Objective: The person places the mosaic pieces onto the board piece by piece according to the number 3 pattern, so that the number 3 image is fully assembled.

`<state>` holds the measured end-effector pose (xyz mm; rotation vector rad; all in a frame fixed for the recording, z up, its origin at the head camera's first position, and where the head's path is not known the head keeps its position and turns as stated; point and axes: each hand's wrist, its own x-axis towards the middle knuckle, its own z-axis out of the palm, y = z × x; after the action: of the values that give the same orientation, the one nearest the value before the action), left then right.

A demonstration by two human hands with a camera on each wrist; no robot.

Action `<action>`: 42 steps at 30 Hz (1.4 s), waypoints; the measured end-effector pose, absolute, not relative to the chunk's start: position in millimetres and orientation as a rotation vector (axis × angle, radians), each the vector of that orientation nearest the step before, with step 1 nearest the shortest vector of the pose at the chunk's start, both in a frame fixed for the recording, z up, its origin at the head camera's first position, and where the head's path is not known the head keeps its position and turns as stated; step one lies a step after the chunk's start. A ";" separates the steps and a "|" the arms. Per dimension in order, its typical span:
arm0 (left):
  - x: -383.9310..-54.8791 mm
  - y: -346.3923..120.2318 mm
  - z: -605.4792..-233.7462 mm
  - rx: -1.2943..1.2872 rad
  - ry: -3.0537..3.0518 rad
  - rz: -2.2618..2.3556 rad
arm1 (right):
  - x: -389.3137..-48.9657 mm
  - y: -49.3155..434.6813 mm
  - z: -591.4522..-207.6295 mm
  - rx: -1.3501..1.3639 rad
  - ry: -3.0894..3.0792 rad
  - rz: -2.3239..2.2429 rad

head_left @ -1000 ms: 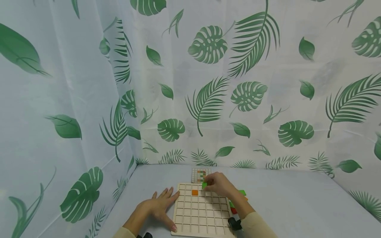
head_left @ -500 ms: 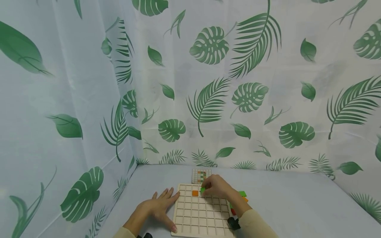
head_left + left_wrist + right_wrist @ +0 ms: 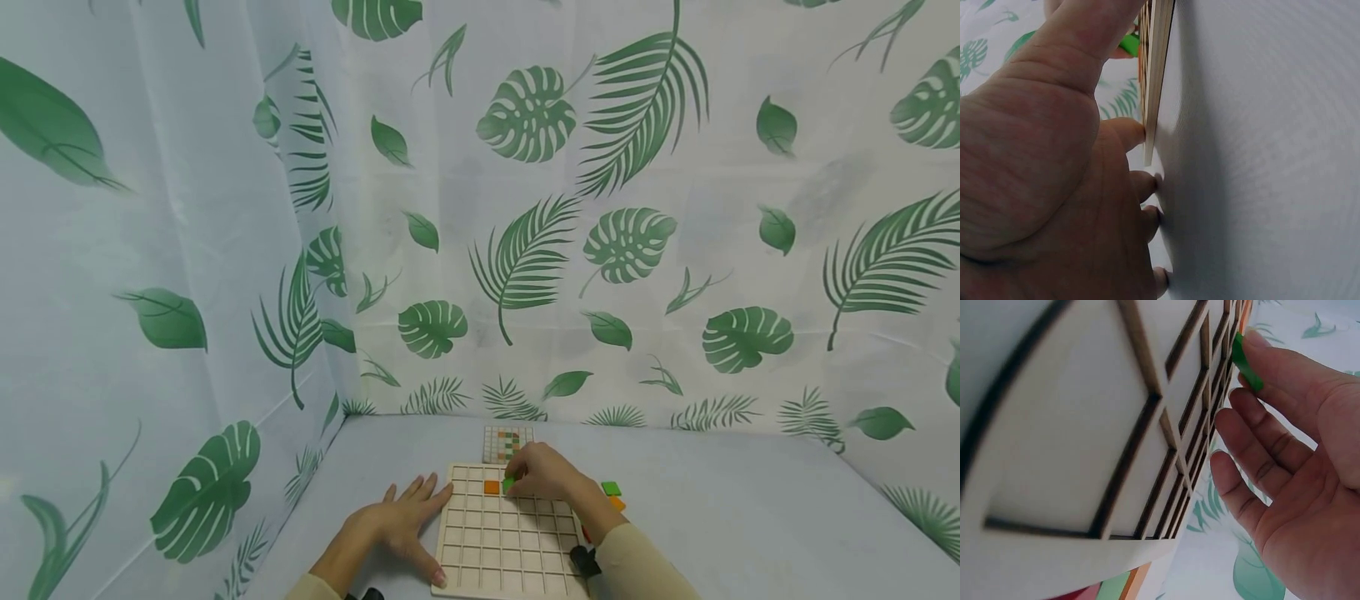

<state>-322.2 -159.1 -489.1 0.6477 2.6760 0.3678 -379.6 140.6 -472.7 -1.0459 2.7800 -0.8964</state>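
Note:
A pale wooden grid board [image 3: 480, 546] lies on the table, with an orange square tile [image 3: 491, 487] in one cell of its second row. My right hand [image 3: 547, 472] pinches a green square tile [image 3: 1247, 362] between thumb and index finger, right at the cell beside the orange tile. In the right wrist view its other fingers are loosely bent close to the board. My left hand [image 3: 401, 521] is spread along the board's left edge, thumb at the lower corner and index fingertip at the upper part. The left wrist view shows those fingertips [image 3: 1135, 132] at the wooden edge.
Behind the board lies a small pattern card [image 3: 498, 442] with a coloured grid. Right of the board are more loose tiles, among them a green tile [image 3: 611, 488] and an orange tile [image 3: 617, 503], partly hidden by the right forearm. A leaf-print curtain [image 3: 645, 275] stands at the back.
My right hand has moved slightly left and down with the green tile, from above the board's top rows to the cell beside the orange tile. The left hand stays in place.

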 end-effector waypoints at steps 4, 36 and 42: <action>-321.8 -159.4 -489.0 0.654 2.669 0.377 | -378.1 138.9 -471.1 -1.034 2.784 -0.865; -323.0 -161.1 -490.9 0.673 2.670 0.373 | -375.4 130.0 -475.2 -0.963 2.822 -0.825; -323.2 -160.2 -491.7 0.667 2.667 0.373 | -374.8 131.8 -475.8 -0.967 2.814 -0.843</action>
<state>-323.2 -160.2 -491.7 0.6666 2.6668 0.3731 -374.8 131.8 -475.8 -0.9673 2.8139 -0.8427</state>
